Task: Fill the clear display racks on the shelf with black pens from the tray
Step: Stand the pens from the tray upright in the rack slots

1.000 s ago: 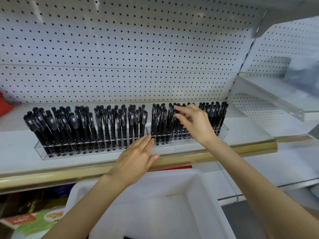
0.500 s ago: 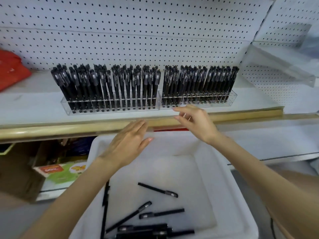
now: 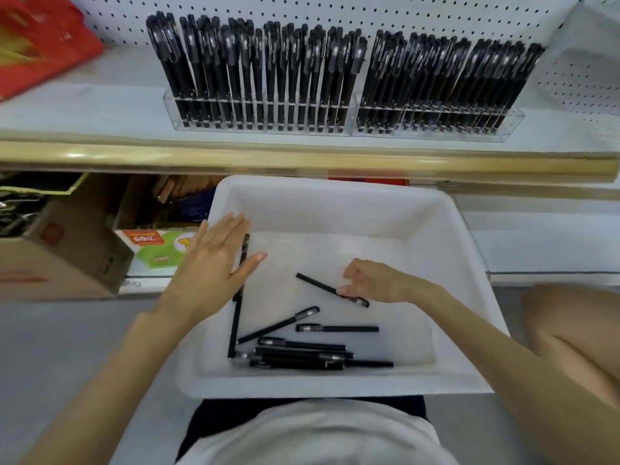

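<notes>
Two clear racks, the left rack [image 3: 170, 107] and the right rack [image 3: 512, 124], stand side by side on the shelf, packed with upright black pens [image 3: 255, 68]. Below them a white tray [image 3: 466, 263] holds several loose black pens [image 3: 302, 357], most heaped at its near edge. My right hand [image 3: 375, 283] reaches into the tray, its curled fingertips pinching one slanted black pen [image 3: 318, 285] that still lies on the tray floor. My left hand [image 3: 214, 263] hovers flat over the tray's left side, fingers straight, partly covering a long pen [image 3: 236, 323].
A gold strip [image 3: 302, 159] edges the shelf, with white pegboard [image 3: 402, 8] behind. A red bag [image 3: 40, 38] lies at the shelf's far left. Under the shelf sit a cardboard box [image 3: 60, 263] and a green package [image 3: 161, 246].
My view has tilted down from the racks to the tray. Both hands dropped from the shelf edge into the tray, and the right hand's fingers have closed on a pen.
</notes>
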The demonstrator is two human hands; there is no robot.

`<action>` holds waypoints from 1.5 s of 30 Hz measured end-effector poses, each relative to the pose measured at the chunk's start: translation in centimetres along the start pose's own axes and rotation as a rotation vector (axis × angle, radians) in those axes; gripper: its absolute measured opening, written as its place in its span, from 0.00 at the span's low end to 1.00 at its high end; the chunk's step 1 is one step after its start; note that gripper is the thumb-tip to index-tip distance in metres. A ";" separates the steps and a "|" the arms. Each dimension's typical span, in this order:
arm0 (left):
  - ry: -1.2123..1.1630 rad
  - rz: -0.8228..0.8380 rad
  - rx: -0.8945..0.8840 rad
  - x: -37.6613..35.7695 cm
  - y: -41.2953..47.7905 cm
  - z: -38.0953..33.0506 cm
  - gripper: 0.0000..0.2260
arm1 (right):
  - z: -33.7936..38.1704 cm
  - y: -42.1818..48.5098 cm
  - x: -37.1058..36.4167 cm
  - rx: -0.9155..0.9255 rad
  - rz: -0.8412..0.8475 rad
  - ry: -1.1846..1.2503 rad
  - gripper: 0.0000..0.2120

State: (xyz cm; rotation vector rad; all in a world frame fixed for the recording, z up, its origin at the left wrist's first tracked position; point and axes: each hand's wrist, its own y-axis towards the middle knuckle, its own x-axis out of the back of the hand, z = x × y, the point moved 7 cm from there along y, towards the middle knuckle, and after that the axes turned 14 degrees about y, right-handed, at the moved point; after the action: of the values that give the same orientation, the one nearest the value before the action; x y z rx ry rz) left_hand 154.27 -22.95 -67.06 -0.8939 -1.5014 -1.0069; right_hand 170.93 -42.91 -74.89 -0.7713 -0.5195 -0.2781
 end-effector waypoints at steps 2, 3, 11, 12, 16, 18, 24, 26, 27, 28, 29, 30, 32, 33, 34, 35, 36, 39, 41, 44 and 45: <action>-0.093 0.006 0.044 -0.5 -1.2 0.6 0.37 | -0.2 0.2 -1.1 0.001 0.029 -0.005 0.27; -0.131 -0.001 0.059 -0.7 -1.8 0.8 0.37 | -0.2 0.3 -1.6 0.011 0.029 0.008 0.27; -0.257 -0.051 0.124 -0.7 -3.9 0.5 0.34 | 2.9 1.2 -5.4 0.140 0.131 0.063 0.23; -0.255 -0.046 0.125 -0.8 -4.0 0.6 0.35 | 3.4 1.4 -6.0 0.165 0.149 0.042 0.22; -0.241 -0.032 0.140 -1.3 -4.1 0.8 0.36 | 4.4 1.5 -8.1 0.155 0.259 0.058 0.20; -0.240 -0.033 0.149 -1.4 -4.2 0.9 0.36 | 4.6 1.4 -8.8 0.141 0.306 0.015 0.21; -0.257 -0.045 0.172 -1.6 -4.4 0.9 0.35 | 5.2 -0.2 -9.8 0.121 0.425 -0.044 0.31; -0.265 -0.045 0.181 -1.6 -4.4 0.9 0.35 | 5.4 -0.8 -10.0 0.121 0.451 -0.038 0.31; -0.267 -0.044 0.185 -1.6 -4.4 0.9 0.35 | 5.4 -1.1 -10.2 0.123 0.467 -0.039 0.30; -0.267 -0.045 0.186 -1.5 -4.4 0.9 0.34 | 5.5 -1.4 -10.3 0.125 0.482 -0.043 0.28; -0.268 -0.048 0.185 -1.5 -4.3 0.8 0.33 | 5.5 -1.6 -10.4 0.125 0.493 -0.052 0.25; -0.270 -0.050 0.185 -1.4 -4.3 0.8 0.32 | 5.6 -1.8 -10.5 0.123 0.502 -0.058 0.23; -0.286 -0.046 0.192 -1.3 -4.4 0.7 0.30 | 5.5 -2.0 -10.5 0.122 0.511 -0.047 0.23; -0.293 -0.044 0.193 -1.2 -4.4 0.7 0.31 | 5.5 -2.1 -10.5 0.122 0.515 -0.039 0.23; -0.299 -0.043 0.193 -1.1 -4.4 0.6 0.31 | 5.5 -2.2 -10.6 0.119 0.526 -0.035 0.23; -0.303 -0.043 0.192 -1.1 -4.4 0.6 0.30 | 5.4 -2.2 -10.7 0.113 0.541 -0.036 0.23; -0.305 -0.043 0.193 -1.1 -4.5 0.6 0.30 | 5.3 -2.3 -10.9 0.102 0.556 -0.041 0.23; -0.308 -0.039 0.202 -1.1 -4.5 0.7 0.30 | 5.0 -2.3 -11.3 0.083 0.556 -0.025 0.23; -0.306 -0.042 0.198 -1.0 -4.5 0.6 0.30 | 4.6 -2.4 -11.4 0.066 0.550 0.005 0.25; -0.306 -0.042 0.199 -0.9 -4.5 0.6 0.30 | 4.0 -2.2 -11.7 0.030 0.523 0.077 0.32; -0.304 -0.036 0.203 -0.9 -4.5 0.6 0.31 | 3.9 -2.2 -11.8 0.021 0.516 0.102 0.32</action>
State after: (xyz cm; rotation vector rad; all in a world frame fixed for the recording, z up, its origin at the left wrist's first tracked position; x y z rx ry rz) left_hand 150.03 -24.03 -68.56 -0.9045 -1.8449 -0.7499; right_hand 158.72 -40.95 -77.65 -0.8382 -0.2138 0.1665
